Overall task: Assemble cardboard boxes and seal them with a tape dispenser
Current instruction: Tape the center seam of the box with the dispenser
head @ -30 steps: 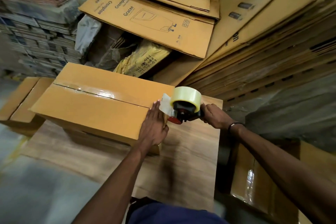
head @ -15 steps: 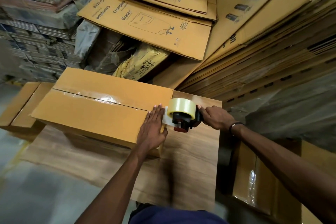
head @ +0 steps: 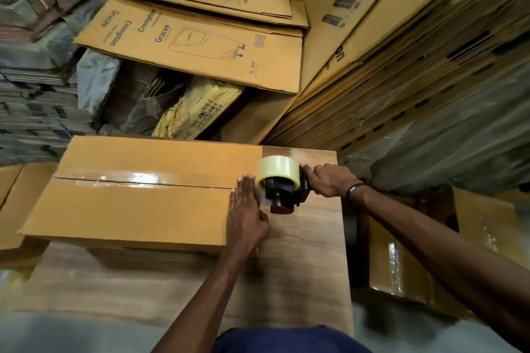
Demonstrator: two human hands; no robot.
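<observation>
Wood-grain table top, pale brown, with one closed cardboard box lying flat across the left and far part, overhanging the left edge. Bare board right of the box and along the near side.

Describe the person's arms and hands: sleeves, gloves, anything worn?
Both forearms are bare as far as the view shows; no sleeves visible. No gloves on the left hand or the right hand. The right wrist carries a thin dark band with a small pale mark on it. No rings or watch can be made out. Dark blue clothing shows at the bottom edge.
</observation>
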